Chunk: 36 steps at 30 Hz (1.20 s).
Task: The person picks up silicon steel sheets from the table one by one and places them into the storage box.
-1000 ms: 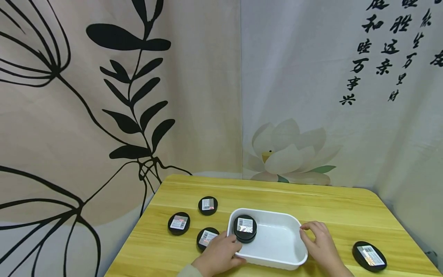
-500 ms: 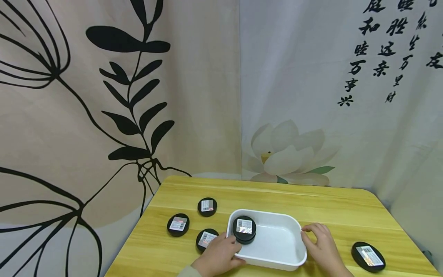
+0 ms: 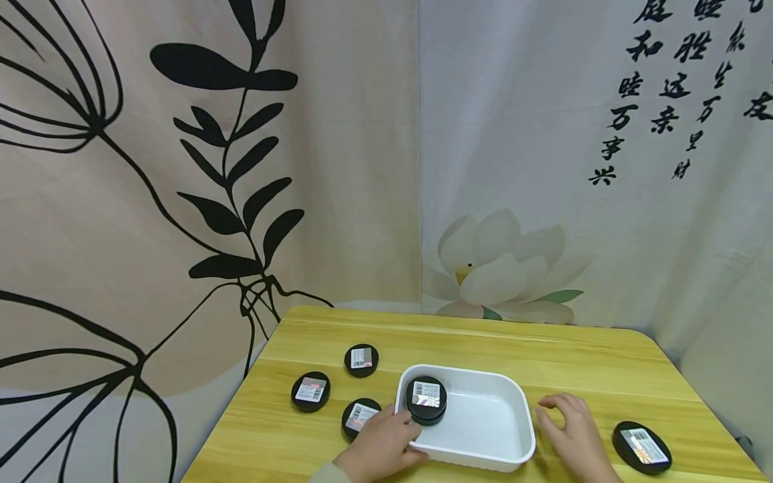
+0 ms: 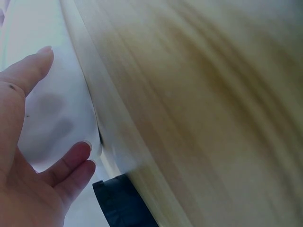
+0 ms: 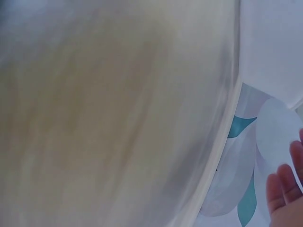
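A white rectangular tray sits on the wooden table, with two black round flat tins stacked at its left end. The top one bears a barcode label. My left hand touches the tray's near left corner, its fingers fairly straight; in the left wrist view, thumb and fingers are spread beside the white wall. My right hand hovers just right of the tray, apart from it, fingers loosely bent and holding nothing. In the right wrist view, only its fingertips show at the edge.
Left of the tray lie three more labelled black tins: a far one, a left one and one partly behind my left hand. Another tin lies at the right. Printed curtains hang behind the table.
My right hand has let go of the tray's right rim and shifted slightly right. My left hand, the tray and the tins stay where they were.
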Each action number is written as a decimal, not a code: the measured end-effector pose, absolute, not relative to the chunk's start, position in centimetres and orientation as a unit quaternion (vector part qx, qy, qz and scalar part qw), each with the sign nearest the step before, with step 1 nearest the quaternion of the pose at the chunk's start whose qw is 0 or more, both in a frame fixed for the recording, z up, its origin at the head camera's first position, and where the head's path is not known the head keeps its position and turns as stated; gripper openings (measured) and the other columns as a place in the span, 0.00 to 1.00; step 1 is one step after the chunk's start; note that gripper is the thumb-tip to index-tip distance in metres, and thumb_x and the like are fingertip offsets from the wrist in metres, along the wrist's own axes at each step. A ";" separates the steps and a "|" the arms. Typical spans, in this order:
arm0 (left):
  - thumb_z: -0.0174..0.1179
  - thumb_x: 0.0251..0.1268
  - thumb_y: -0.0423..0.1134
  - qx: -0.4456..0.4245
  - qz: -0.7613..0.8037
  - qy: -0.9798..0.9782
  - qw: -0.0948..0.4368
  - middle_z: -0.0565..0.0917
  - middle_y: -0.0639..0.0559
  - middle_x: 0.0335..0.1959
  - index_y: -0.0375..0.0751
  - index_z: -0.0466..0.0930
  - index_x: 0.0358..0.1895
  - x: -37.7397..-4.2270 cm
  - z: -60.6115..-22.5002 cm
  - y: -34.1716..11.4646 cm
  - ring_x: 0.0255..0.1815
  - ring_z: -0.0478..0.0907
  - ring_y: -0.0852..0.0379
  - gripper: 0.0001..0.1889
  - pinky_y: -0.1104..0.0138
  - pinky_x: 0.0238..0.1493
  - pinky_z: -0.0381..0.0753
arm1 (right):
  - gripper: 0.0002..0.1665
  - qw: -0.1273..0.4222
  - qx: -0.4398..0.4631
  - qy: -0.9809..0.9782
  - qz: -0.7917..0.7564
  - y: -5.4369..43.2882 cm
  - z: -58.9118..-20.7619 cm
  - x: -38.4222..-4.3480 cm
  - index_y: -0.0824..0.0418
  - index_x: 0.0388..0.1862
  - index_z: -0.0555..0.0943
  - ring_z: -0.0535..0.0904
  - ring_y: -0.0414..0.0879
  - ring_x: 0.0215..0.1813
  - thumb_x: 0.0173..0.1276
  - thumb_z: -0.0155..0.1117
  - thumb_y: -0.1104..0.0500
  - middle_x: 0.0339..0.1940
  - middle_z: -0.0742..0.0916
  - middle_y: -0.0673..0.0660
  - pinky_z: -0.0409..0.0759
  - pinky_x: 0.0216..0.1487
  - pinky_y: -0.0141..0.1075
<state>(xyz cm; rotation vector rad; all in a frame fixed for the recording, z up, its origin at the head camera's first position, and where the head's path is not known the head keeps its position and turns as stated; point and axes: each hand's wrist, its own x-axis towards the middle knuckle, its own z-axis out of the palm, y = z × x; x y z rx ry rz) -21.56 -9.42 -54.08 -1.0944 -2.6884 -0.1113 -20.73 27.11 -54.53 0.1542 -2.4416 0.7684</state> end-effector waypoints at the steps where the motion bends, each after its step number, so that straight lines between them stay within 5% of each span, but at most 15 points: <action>1: 0.60 0.62 0.68 -0.374 -0.039 -0.919 0.117 0.71 0.66 0.27 0.59 0.73 0.25 -21.6 -54.1 -9.4 0.30 0.64 0.63 0.20 0.71 0.36 0.67 | 0.06 0.287 0.056 -0.912 0.286 27.2 -54.6 -20.7 0.60 0.37 0.86 0.72 0.44 0.48 0.60 0.74 0.62 0.39 0.87 0.53 0.66 0.52 0.36; 18: 0.60 0.62 0.68 -0.370 -0.040 -0.922 0.108 0.70 0.66 0.26 0.59 0.74 0.26 -21.5 -54.1 -9.3 0.29 0.64 0.64 0.20 0.71 0.36 0.66 | 0.10 0.212 0.023 -0.932 0.293 28.5 -54.3 -20.1 0.61 0.42 0.85 0.75 0.56 0.55 0.67 0.69 0.56 0.44 0.87 0.58 0.71 0.54 0.56; 36: 0.59 0.63 0.69 -0.366 -0.039 -0.924 0.102 0.70 0.66 0.27 0.59 0.74 0.26 -21.6 -54.1 -9.2 0.31 0.65 0.64 0.21 0.71 0.39 0.69 | 0.10 0.230 0.022 -0.937 0.261 30.3 -54.5 -19.9 0.62 0.40 0.85 0.78 0.62 0.52 0.63 0.73 0.58 0.41 0.87 0.59 0.71 0.53 0.57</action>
